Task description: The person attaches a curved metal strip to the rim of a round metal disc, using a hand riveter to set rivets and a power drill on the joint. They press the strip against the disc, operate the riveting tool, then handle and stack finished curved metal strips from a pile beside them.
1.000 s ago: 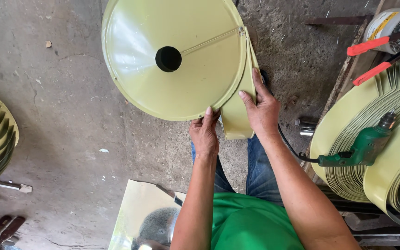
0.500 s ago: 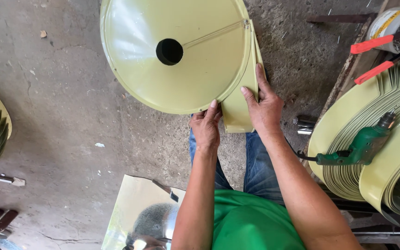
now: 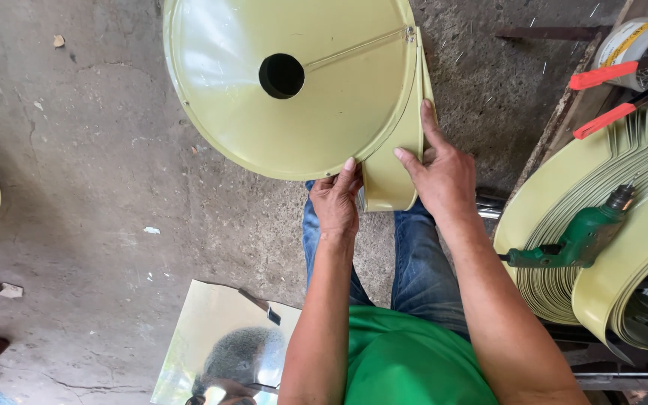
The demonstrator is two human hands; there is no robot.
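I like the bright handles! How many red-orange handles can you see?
2. Both are at the top right: the upper handle lies across the white bucket, and the lower handle slants just below it, above the stacked pale-green cones. Others may be hidden beyond the picture's edge.

One labelled container shows: a round bucket [image 3: 643, 37] at the far right corner of the scene, cut off by the picture's edge. Its wall is white or pale grey, and a label on it carries a yellow slanting band with a little red beside it. The bucket stands behind two orange-red tool handles [image 3: 601, 94] that cross in front of it, just beyond the stack of pale green metal cones [image 3: 639, 247]. No signs or screens show.
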